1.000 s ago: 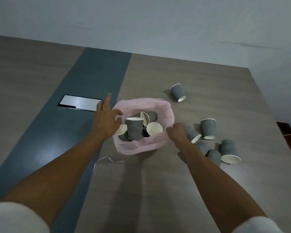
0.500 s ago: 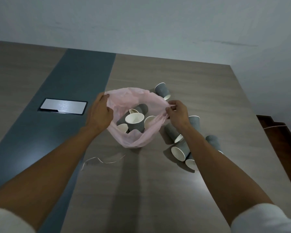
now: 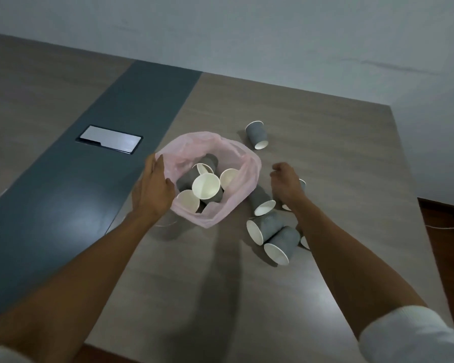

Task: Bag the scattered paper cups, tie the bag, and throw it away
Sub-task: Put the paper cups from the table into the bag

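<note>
A pink plastic bag [image 3: 243, 191] stands open on the table with several grey paper cups [image 3: 206, 186] inside, white insides showing. My left hand [image 3: 152, 191] holds the bag's left rim. My right hand [image 3: 286, 184] hovers just right of the bag, fingers curled, holding nothing, above a cluster of fallen cups. One cup [image 3: 261, 201] lies against the bag; two more [image 3: 266, 227] [image 3: 282, 243] lie nearer me. A single cup [image 3: 258, 134] lies apart, beyond the bag.
The wooden table [image 3: 338, 158] has a dark blue centre strip [image 3: 89, 179] with a metal cable hatch [image 3: 110, 139]. A thin white string [image 3: 165, 224] lies by my left wrist. The table's right edge drops to a brown floor [image 3: 446, 231]; a pale wall stands behind.
My right hand has let go of the bag's right rim and moved right, over the fallen cups. The bag now sags open; my left hand stays on its rim.
</note>
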The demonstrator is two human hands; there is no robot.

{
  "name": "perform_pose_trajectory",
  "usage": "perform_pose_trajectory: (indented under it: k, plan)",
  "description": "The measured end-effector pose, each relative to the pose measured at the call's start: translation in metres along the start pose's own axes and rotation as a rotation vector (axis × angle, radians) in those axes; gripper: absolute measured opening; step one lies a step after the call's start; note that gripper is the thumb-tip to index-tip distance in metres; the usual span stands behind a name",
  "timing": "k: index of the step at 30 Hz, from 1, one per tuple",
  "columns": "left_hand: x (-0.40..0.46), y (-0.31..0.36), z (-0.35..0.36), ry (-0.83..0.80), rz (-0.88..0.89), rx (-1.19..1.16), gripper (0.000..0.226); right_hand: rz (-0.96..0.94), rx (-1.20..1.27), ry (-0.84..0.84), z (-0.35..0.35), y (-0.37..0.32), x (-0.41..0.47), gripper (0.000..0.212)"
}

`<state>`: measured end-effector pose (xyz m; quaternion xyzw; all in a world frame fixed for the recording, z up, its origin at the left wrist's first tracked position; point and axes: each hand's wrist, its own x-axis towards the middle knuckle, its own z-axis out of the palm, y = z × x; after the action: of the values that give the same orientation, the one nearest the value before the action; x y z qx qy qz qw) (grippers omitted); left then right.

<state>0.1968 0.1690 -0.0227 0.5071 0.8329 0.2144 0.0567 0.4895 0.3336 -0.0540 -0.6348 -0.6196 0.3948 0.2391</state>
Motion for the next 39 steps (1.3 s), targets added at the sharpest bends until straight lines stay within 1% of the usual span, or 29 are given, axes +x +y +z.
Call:
perform_pose_trajectory:
  k: [2,3,4,5,7,9,12,14,16,18,19,20,21,23,26,27,29,31,33,36,39]
  plan:
    - [-0.002,0.000,0.002,0.012,-0.009,0.034,0.055,-0.086,-0.381,-0.209,-0.009,0.013,-0.002,0.052]
    - [-0.003,-0.002,0.002,0.014,-0.012,0.042,0.056,-0.133,-0.540,-0.310,-0.010,0.016,-0.005,0.059]
    - [-0.002,-0.002,0.002,0.017,-0.018,0.050,0.056,-0.175,-0.646,-0.374,-0.008,0.020,-0.007,0.063]
    - [-0.002,-0.002,0.001,0.016,-0.024,0.055,0.058,-0.202,-0.699,-0.401,-0.004,0.023,-0.009,0.063]
    - [-0.001,-0.004,0.001,0.016,-0.028,0.058,0.060,-0.231,-0.738,-0.378,0.006,0.030,-0.012,0.052]
    - [0.001,-0.006,0.000,0.013,-0.034,0.061,0.062,-0.189,-0.710,-0.305,0.015,0.034,-0.012,0.040]
    - [0.005,-0.008,-0.003,0.002,-0.037,0.068,0.062,-0.043,-0.509,-0.123,0.017,0.037,-0.010,0.033]
    - [0.007,-0.010,-0.006,-0.008,-0.024,0.102,0.060,0.102,-0.277,0.032,0.012,0.030,-0.012,0.030]
    - [0.011,-0.012,-0.011,-0.023,-0.015,0.134,0.056,0.212,0.038,0.243,0.006,0.013,-0.016,0.026]
    - [0.015,-0.014,-0.015,-0.053,-0.014,0.129,0.057,0.180,0.358,0.465,0.000,-0.015,-0.020,0.019]
    - [0.017,-0.014,-0.016,-0.076,-0.010,0.105,0.058,0.117,0.469,0.516,-0.003,-0.028,-0.021,0.015]
    - [0.019,-0.014,-0.018,-0.099,0.004,0.077,0.060,0.047,0.529,0.523,-0.004,-0.043,-0.020,0.013]
    - [0.020,-0.015,-0.019,-0.117,0.024,0.051,0.061,-0.017,0.544,0.486,-0.004,-0.057,-0.019,0.013]
    - [0.023,-0.015,-0.023,-0.142,0.067,0.015,0.062,-0.107,0.501,0.314,0.005,-0.082,-0.018,0.018]
    - [0.026,-0.016,-0.029,-0.177,0.095,-0.031,0.067,-0.217,0.331,-0.017,0.034,-0.112,-0.027,0.022]
    - [0.027,-0.016,-0.031,-0.182,0.092,-0.044,0.068,-0.232,0.271,-0.102,0.045,-0.117,-0.031,0.023]
    - [0.029,-0.018,-0.035,-0.181,0.085,-0.068,0.068,-0.182,0.238,-0.207,0.061,-0.120,-0.038,0.027]
    - [0.030,-0.019,-0.037,-0.168,0.095,-0.080,0.062,-0.097,0.256,-0.185,0.066,-0.116,-0.040,0.030]
    - [0.031,-0.020,-0.039,-0.139,0.115,-0.076,0.053,-0.050,0.255,-0.093,0.060,-0.108,-0.038,0.030]
    - [0.033,-0.018,-0.041,-0.060,0.156,-0.030,0.040,-0.035,0.229,0.044,0.040,-0.090,-0.031,0.029]
    - [0.039,-0.014,-0.041,0.016,0.187,0.044,0.037,-0.017,0.162,0.135,0.021,-0.070,-0.023,0.031]
